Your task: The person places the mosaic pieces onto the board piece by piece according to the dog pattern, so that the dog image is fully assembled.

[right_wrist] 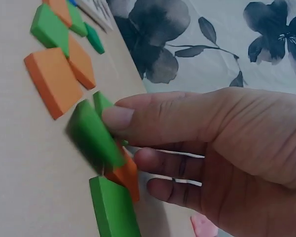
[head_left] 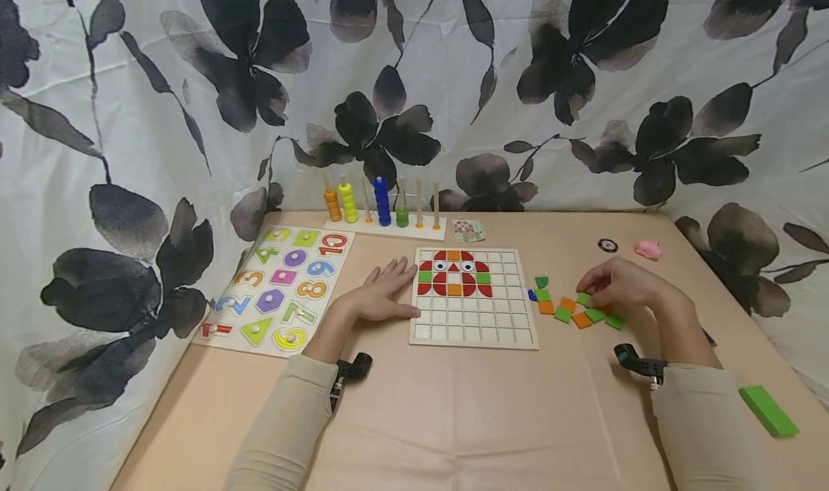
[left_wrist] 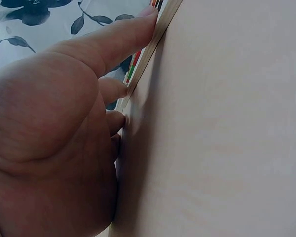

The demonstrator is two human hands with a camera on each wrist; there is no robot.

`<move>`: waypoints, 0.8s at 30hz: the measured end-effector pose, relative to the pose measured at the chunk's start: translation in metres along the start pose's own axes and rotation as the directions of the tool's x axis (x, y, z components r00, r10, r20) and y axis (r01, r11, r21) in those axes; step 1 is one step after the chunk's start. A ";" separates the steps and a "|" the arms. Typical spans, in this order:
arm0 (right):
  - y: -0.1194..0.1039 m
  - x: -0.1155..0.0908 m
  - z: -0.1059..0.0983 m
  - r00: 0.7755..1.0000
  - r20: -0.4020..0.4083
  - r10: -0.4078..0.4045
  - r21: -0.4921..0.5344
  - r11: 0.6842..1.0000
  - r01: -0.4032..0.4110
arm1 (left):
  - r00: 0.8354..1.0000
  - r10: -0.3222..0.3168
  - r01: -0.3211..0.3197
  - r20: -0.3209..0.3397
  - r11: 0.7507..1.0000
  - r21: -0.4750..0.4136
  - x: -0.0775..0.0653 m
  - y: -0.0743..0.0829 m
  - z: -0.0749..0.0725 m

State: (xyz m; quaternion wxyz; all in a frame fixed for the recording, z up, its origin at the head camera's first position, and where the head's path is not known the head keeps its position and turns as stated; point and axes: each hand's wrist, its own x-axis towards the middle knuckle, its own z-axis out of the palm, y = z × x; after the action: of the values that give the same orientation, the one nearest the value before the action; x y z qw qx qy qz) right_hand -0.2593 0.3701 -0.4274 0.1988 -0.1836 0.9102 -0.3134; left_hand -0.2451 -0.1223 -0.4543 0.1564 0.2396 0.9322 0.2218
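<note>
My left hand (head_left: 378,296) lies spread at the left edge of a white gridded board (head_left: 473,327), its thumb and fingertips at the rim. In the left wrist view, the thumb (left_wrist: 130,37) reaches over the board's side. Red, green, orange and eye-printed tiles form an owl-like picture (head_left: 455,273) on the upper grid. To the right, my right hand (head_left: 624,286) is over a loose group of tiles. It pinches a green square tile (right_wrist: 93,133), blurred in the right wrist view. Around it lie orange tiles (right_wrist: 54,81) and green tiles (right_wrist: 113,207).
A number puzzle board (head_left: 259,296) lies left, with a peg stacker (head_left: 388,226) behind. A small picture card (head_left: 468,230) is beyond the gridded board. A dark round piece (head_left: 607,245) and a pink pig figure (head_left: 648,250) sit back right; a green block (head_left: 769,411) lies front right.
</note>
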 end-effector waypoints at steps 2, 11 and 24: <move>0.001 0.001 0.001 1.000 0.004 -0.012 0.012 1.000 0.012 | 1.000 0.000 0.000 -0.001 1.000 0.003 0.000 0.000 0.000; -0.013 0.013 0.011 0.983 -0.173 -0.065 0.050 0.996 0.075 | 1.000 0.003 -0.003 0.006 1.000 -0.005 0.001 -0.001 0.000; -0.125 0.081 0.066 0.921 -0.110 -0.374 0.170 0.906 0.388 | 1.000 0.012 -0.012 0.004 1.000 -0.009 0.000 -0.001 -0.001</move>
State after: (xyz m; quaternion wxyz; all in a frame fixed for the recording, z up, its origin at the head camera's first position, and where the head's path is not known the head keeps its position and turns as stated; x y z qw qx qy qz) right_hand -0.2715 0.2084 -0.4148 0.1161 -0.3263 0.8298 -0.4376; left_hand -0.2459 -0.1235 -0.4538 0.1580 0.2449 0.9294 0.2264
